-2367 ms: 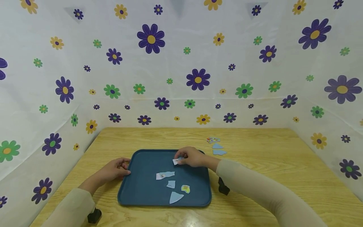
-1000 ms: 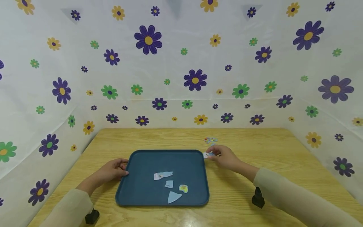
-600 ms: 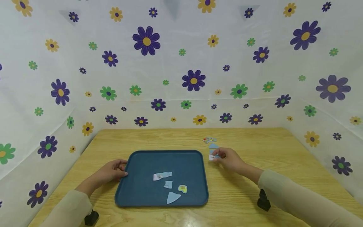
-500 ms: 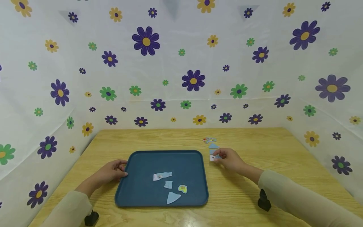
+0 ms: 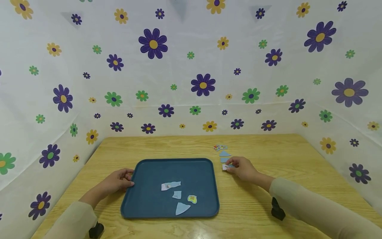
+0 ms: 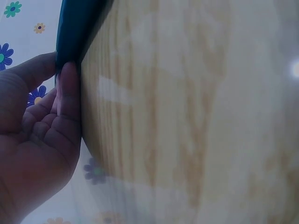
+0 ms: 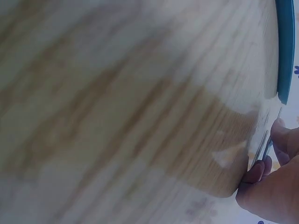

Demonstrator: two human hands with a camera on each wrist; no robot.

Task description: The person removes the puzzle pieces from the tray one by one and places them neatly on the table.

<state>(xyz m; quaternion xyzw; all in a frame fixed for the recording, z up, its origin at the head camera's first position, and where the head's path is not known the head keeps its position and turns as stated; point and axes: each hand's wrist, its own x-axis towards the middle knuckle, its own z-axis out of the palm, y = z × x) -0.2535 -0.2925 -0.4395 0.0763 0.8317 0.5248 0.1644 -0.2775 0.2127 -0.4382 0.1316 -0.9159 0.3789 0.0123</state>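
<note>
My left hand [image 5: 118,181] holds the left rim of a dark blue tray [image 5: 149,205]; in the left wrist view the thumb and a finger pinch the tray's edge [image 6: 77,32]. Just right of the tray, my right hand [image 5: 243,168] pinches a flat white and light-blue puzzle piece [image 5: 225,167] low over the wooden table, partly covered by the fingers. Whether it touches the wood I cannot tell. On the tray lie a long pink and blue piece [image 5: 171,185], a small blue piece [image 5: 177,195], a yellow piece [image 5: 192,199] and a blue triangular piece [image 5: 182,208].
Behind my right hand, a blue piece [image 5: 224,160], another blue piece [image 5: 224,153] and a multicoloured piece [image 5: 220,147] form a column on the wooden table [image 5: 268,149]. A white flower-patterned sheet [image 5: 179,66] encloses the table's back and sides.
My right hand has carried the white and blue piece from above the tray rightward to the table beside the column, then slightly nearer. My left hand stays on the tray's rim.
</note>
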